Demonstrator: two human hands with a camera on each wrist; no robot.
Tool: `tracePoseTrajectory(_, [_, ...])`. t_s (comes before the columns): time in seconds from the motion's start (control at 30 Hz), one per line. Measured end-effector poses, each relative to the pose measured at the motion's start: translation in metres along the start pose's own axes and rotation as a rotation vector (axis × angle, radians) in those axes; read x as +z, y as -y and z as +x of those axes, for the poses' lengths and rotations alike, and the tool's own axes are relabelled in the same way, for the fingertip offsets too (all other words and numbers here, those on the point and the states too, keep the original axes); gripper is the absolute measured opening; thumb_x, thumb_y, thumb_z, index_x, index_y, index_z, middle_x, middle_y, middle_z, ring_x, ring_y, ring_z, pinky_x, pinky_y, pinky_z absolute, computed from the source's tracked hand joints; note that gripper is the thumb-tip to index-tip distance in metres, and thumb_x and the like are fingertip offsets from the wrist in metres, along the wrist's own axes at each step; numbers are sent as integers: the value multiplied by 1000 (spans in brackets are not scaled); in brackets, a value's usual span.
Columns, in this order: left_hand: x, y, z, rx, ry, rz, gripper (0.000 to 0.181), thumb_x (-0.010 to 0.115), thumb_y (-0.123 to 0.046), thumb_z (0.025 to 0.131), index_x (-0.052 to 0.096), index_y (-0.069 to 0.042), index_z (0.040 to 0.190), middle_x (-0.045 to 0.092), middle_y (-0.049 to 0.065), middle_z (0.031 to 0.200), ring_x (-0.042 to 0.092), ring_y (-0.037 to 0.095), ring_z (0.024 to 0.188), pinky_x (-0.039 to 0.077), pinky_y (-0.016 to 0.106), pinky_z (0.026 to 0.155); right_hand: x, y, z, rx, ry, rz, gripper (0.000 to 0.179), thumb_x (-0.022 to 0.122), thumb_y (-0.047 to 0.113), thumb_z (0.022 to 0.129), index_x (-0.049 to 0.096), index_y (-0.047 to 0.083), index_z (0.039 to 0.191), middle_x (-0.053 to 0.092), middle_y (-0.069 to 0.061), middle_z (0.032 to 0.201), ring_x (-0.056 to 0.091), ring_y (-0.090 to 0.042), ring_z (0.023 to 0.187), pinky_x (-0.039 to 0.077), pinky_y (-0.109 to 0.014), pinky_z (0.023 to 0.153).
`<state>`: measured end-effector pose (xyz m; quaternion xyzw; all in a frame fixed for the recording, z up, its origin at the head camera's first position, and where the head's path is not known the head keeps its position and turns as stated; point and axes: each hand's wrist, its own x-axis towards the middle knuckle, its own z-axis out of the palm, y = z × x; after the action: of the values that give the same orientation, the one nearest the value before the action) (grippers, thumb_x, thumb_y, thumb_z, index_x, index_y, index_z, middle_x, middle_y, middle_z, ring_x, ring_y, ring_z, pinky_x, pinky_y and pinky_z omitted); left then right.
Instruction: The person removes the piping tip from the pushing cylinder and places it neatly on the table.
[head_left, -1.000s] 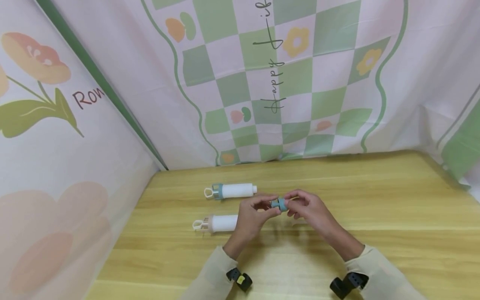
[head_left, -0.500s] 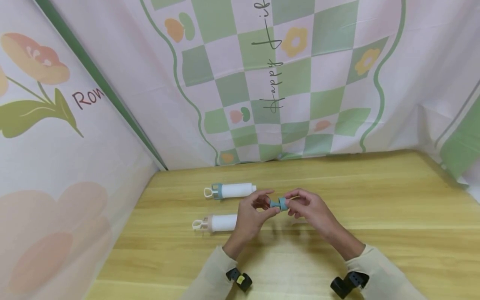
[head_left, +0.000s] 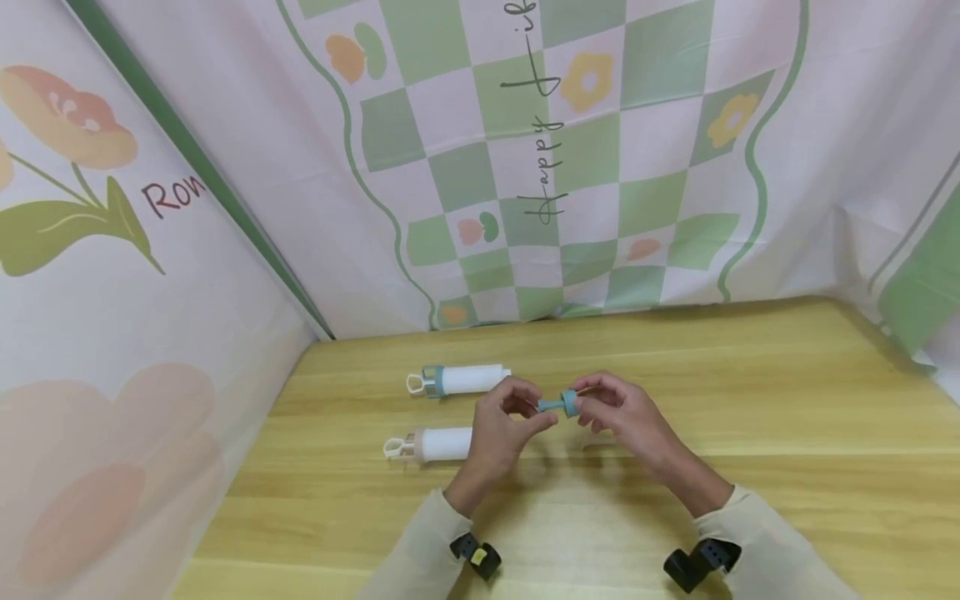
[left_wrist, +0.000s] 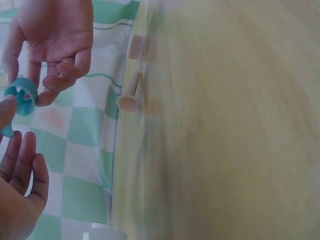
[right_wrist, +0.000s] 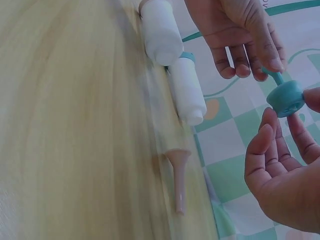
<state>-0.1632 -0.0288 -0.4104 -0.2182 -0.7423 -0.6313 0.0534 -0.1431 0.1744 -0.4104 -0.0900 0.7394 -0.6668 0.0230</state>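
Note:
My left hand [head_left: 497, 433] pinches a slim teal stem [head_left: 550, 405] between thumb and fingertips. My right hand [head_left: 628, 421] holds a round teal cap [head_left: 569, 403] by its side, above the table. Stem and cap meet end to end; in the left wrist view the cap [left_wrist: 26, 97] shows a hollow rim with openings. Seen from the right wrist, the stem [right_wrist: 276, 76] runs into the cap [right_wrist: 286, 99]. Whether they are joined I cannot tell. Below the hands lies a pink funnel-shaped piece [right_wrist: 179, 175] with a narrow stem.
A white syringe-like tube with teal collar and ring handle [head_left: 472, 379] lies on the wooden table [head_left: 750, 392]. Nearer is a similar tube with pink collar [head_left: 446, 445], partly behind the left hand. A small pink piece [left_wrist: 135, 47] lies near the funnel. Printed cloth [head_left: 525, 167] hangs behind.
Both hands have risen slightly with the teal parts. The cap has tilted and shifted a little right, and more of the stem shows between the hands.

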Motion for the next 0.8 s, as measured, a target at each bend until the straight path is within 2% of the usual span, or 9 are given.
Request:
tracePoseTrajectory(0.13, [1,17,5,-25,-10,20,28,85,2,75,66,2,95,67,11,89,62,13,74,55,27,70,-5,3,0,-27,9,9,32,60,16,101,56,-6,123,64,-17,105,62,-24,89,55,-37,76])
tracePoseTrajectory(0.27, [-1,15,6,-10,6,29,28,87,-2,74,67,0,94,67,1,85,63,11,74,58,34,73,-11,5,1,-38,1,-5,31,59,14,101,55,-7,124,63,-17,105,62,-25,90,55,-37,75])
tracePoseTrajectory(0.43, [-4,13,11,10,48,74,26,88,-4,75,68,-5,92,67,1,82,65,12,74,59,39,74,-18,6,1,-60,4,-25,28,58,10,101,55,-8,122,61,-19,105,62,-25,89,54,-33,73])
tracePoseTrajectory(0.67, [-6,8,19,4,96,202,26,88,-7,75,68,-7,91,70,6,82,66,8,74,56,24,70,-31,8,1,-47,-19,-156,29,61,11,99,58,-4,123,63,-17,112,64,-25,89,56,-34,74])
tracePoseTrajectory(0.8, [-8,4,26,13,96,276,27,89,-8,74,69,-5,91,72,6,83,69,21,80,52,26,69,-36,9,2,-38,-36,-207,29,63,13,98,59,-2,123,63,-16,113,64,-22,88,53,-31,68])
